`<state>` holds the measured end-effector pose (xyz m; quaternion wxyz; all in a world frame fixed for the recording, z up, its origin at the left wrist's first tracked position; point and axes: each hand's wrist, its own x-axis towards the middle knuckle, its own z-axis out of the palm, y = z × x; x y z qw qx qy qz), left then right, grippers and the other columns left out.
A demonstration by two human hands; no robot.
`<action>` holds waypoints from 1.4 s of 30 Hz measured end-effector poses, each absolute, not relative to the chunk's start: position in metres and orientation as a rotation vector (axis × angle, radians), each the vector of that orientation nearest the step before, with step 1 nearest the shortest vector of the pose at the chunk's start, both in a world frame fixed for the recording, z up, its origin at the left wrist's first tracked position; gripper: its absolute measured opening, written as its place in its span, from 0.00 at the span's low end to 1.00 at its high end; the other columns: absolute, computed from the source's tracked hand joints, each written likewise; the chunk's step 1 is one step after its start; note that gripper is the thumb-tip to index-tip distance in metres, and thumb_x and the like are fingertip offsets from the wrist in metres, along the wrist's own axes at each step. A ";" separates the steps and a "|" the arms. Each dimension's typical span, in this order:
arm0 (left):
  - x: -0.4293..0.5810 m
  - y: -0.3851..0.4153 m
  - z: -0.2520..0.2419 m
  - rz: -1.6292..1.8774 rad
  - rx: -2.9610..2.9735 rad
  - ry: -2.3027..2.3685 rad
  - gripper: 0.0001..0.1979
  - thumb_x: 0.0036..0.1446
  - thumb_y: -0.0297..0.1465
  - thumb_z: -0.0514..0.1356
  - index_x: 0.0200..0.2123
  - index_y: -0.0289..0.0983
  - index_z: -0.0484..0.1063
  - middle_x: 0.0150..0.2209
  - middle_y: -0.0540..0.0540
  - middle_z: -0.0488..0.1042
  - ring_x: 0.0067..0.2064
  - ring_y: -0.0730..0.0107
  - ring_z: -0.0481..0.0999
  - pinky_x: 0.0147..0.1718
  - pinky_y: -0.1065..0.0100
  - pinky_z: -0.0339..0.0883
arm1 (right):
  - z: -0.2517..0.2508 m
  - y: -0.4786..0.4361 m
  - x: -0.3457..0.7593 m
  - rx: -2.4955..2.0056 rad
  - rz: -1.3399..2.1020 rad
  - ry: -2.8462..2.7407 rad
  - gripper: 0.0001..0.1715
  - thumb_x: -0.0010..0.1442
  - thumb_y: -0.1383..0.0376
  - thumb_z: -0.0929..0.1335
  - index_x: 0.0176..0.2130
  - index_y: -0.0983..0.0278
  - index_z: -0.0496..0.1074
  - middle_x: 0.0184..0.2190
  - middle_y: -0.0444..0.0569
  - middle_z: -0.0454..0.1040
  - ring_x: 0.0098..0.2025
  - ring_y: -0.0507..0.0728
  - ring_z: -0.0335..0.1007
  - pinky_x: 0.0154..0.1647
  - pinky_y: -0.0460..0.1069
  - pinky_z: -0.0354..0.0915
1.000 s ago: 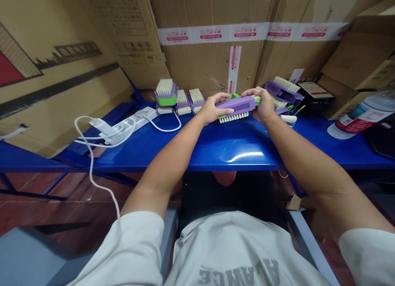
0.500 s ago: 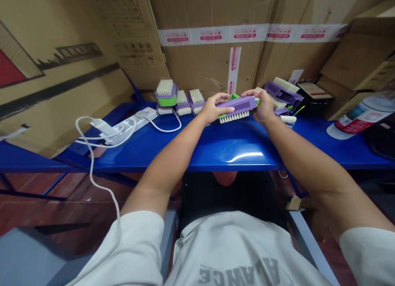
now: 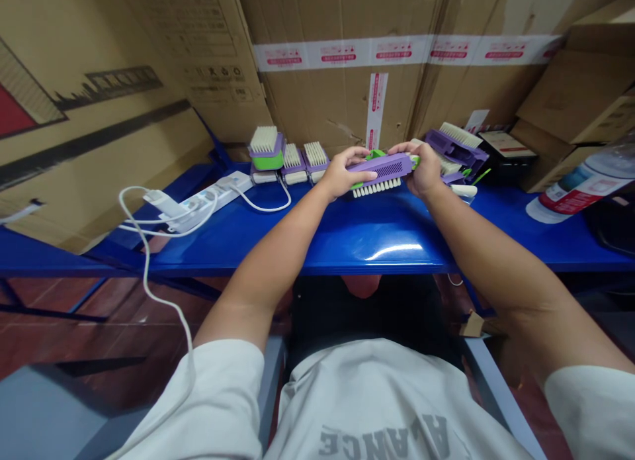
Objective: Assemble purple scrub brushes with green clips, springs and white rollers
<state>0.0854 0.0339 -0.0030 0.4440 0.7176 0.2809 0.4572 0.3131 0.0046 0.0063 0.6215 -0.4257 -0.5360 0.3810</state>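
Between my two hands, above the blue table, is a purple and green brush with white bristles pointing down. My left hand grips its left end, thumb along the near side. At the right end my right hand is closed on it; some of those fingers are hidden behind the brush. Several similar brushes stand bristles-up to the left at the back of the table. More purple brush parts are piled just beyond my right hand.
A white power strip with looping cables lies on the left of the table. Large cardboard boxes rise along the back. On the right are a labelled plastic bottle and a black box.
Almost nothing differs. Both hands keep the same hold on the brush, and the view has shifted very slightly.
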 end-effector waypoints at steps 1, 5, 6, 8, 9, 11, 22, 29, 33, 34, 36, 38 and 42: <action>0.085 0.034 -0.003 1.133 1.777 0.699 0.34 0.44 0.38 0.83 0.55 0.42 0.80 0.59 0.39 0.86 0.69 0.41 0.82 0.74 0.40 0.71 | 0.007 0.004 0.313 -0.983 0.879 -1.228 0.31 0.63 0.32 0.67 0.35 0.55 0.77 0.35 0.52 0.80 0.40 0.66 0.79 0.39 0.59 0.74; 0.084 0.035 -0.004 1.141 1.817 0.710 0.35 0.43 0.38 0.84 0.55 0.41 0.80 0.59 0.38 0.87 0.70 0.41 0.82 0.75 0.40 0.70 | 0.006 0.006 0.314 -0.983 0.888 -1.211 0.29 0.67 0.36 0.68 0.34 0.56 0.78 0.35 0.53 0.82 0.42 0.66 0.81 0.41 0.59 0.78; 0.084 0.036 -0.004 1.144 1.834 0.713 0.36 0.43 0.38 0.84 0.55 0.41 0.80 0.59 0.38 0.87 0.69 0.41 0.82 0.75 0.40 0.69 | 0.005 0.007 0.314 -0.976 0.886 -1.209 0.30 0.67 0.36 0.68 0.34 0.56 0.78 0.35 0.53 0.82 0.42 0.66 0.82 0.41 0.59 0.78; 0.084 0.037 -0.006 1.146 1.862 0.709 0.37 0.44 0.40 0.84 0.56 0.40 0.80 0.58 0.37 0.87 0.69 0.40 0.82 0.76 0.40 0.68 | 0.004 0.009 0.315 -0.958 0.882 -1.205 0.31 0.68 0.35 0.69 0.34 0.57 0.78 0.34 0.53 0.82 0.41 0.66 0.82 0.42 0.59 0.79; 0.084 0.039 -0.007 1.147 1.873 0.704 0.37 0.44 0.41 0.84 0.57 0.39 0.80 0.58 0.37 0.86 0.69 0.40 0.82 0.76 0.40 0.69 | 0.003 0.010 0.315 -0.951 0.884 -1.202 0.31 0.69 0.36 0.69 0.34 0.57 0.79 0.34 0.53 0.82 0.40 0.65 0.82 0.41 0.58 0.79; 0.084 0.042 -0.009 1.144 1.897 0.690 0.38 0.46 0.43 0.83 0.59 0.39 0.79 0.60 0.36 0.86 0.70 0.40 0.82 0.75 0.40 0.69 | 0.003 0.011 0.316 -0.943 0.896 -1.192 0.30 0.70 0.38 0.68 0.34 0.57 0.79 0.33 0.52 0.82 0.39 0.64 0.81 0.40 0.57 0.78; 0.083 0.050 -0.013 1.132 1.931 0.681 0.41 0.47 0.45 0.82 0.61 0.39 0.77 0.61 0.34 0.86 0.70 0.40 0.83 0.72 0.40 0.75 | 0.003 0.011 0.315 -0.926 0.933 -1.166 0.27 0.71 0.42 0.69 0.33 0.58 0.79 0.31 0.50 0.81 0.35 0.62 0.80 0.35 0.55 0.75; 0.084 0.049 -0.012 1.137 1.959 0.706 0.40 0.46 0.44 0.82 0.60 0.39 0.77 0.62 0.33 0.86 0.70 0.38 0.83 0.74 0.37 0.72 | 0.000 0.015 0.314 -0.901 0.869 -1.204 0.30 0.72 0.40 0.68 0.33 0.59 0.80 0.32 0.52 0.81 0.35 0.61 0.79 0.37 0.55 0.75; 0.083 0.050 -0.013 1.133 1.936 0.691 0.41 0.47 0.45 0.82 0.62 0.38 0.77 0.63 0.33 0.85 0.71 0.39 0.83 0.73 0.39 0.74 | -0.002 0.015 0.314 -0.886 0.867 -1.207 0.34 0.72 0.35 0.67 0.35 0.58 0.80 0.31 0.50 0.80 0.36 0.62 0.81 0.38 0.55 0.76; 0.083 0.051 -0.014 1.131 1.936 0.688 0.41 0.47 0.45 0.82 0.62 0.38 0.77 0.63 0.33 0.85 0.71 0.39 0.83 0.73 0.39 0.74 | -0.002 0.015 0.314 -0.882 0.868 -1.211 0.34 0.72 0.33 0.67 0.35 0.58 0.79 0.31 0.50 0.79 0.36 0.62 0.81 0.38 0.55 0.77; 0.083 0.051 -0.014 1.132 1.947 0.687 0.42 0.47 0.45 0.83 0.62 0.38 0.77 0.62 0.33 0.86 0.71 0.39 0.83 0.73 0.39 0.74 | -0.004 0.016 0.315 -0.873 0.868 -1.216 0.35 0.71 0.32 0.68 0.35 0.58 0.80 0.31 0.50 0.80 0.36 0.62 0.81 0.37 0.55 0.77; 0.083 0.052 -0.015 1.132 1.962 0.692 0.42 0.48 0.45 0.83 0.63 0.38 0.77 0.62 0.33 0.86 0.71 0.39 0.83 0.73 0.39 0.74 | -0.006 0.017 0.317 -0.860 0.868 -1.216 0.35 0.70 0.33 0.68 0.35 0.58 0.81 0.32 0.50 0.80 0.35 0.61 0.80 0.37 0.56 0.77; 0.082 0.053 -0.015 1.136 1.975 0.693 0.42 0.48 0.45 0.83 0.63 0.39 0.77 0.62 0.34 0.86 0.71 0.40 0.83 0.74 0.39 0.74 | -0.008 0.021 0.319 -0.840 0.872 -1.212 0.34 0.71 0.34 0.68 0.35 0.58 0.81 0.33 0.50 0.81 0.35 0.61 0.81 0.39 0.57 0.79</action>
